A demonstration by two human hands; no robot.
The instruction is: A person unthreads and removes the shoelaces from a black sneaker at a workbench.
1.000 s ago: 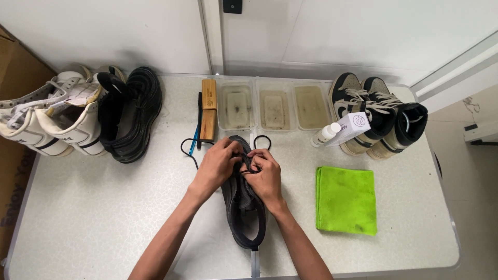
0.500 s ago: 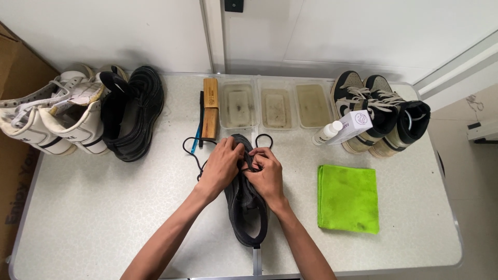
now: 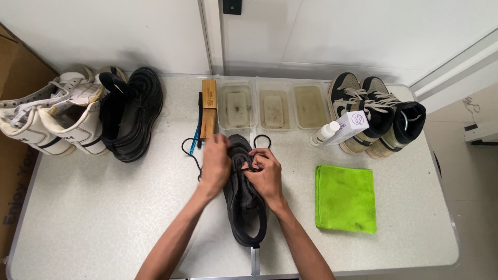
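Head view: the black shoe (image 3: 245, 199) lies at table centre, long axis 12 to 6 o'clock, toe toward 6. Left hand (image 3: 215, 165) and right hand (image 3: 265, 173) both rest on its upper end, fingers pinched on the black lace (image 3: 190, 150), which trails toward 10 o'clock. Green cloth (image 3: 346, 198) lies at 3 o'clock, apart; open table (image 3: 104, 207) at 9 o'clock.

Pale speckled table (image 3: 104, 223) with rounded corners and a thin metal rim, set against a plain white wall (image 3: 363, 31). Vertical white trim strip (image 3: 211, 36) on that wall, small dark fitting (image 3: 232, 6) beside it. Brown cardboard (image 3: 15, 78) at left, light floor (image 3: 480, 171) at right; soft, even light.
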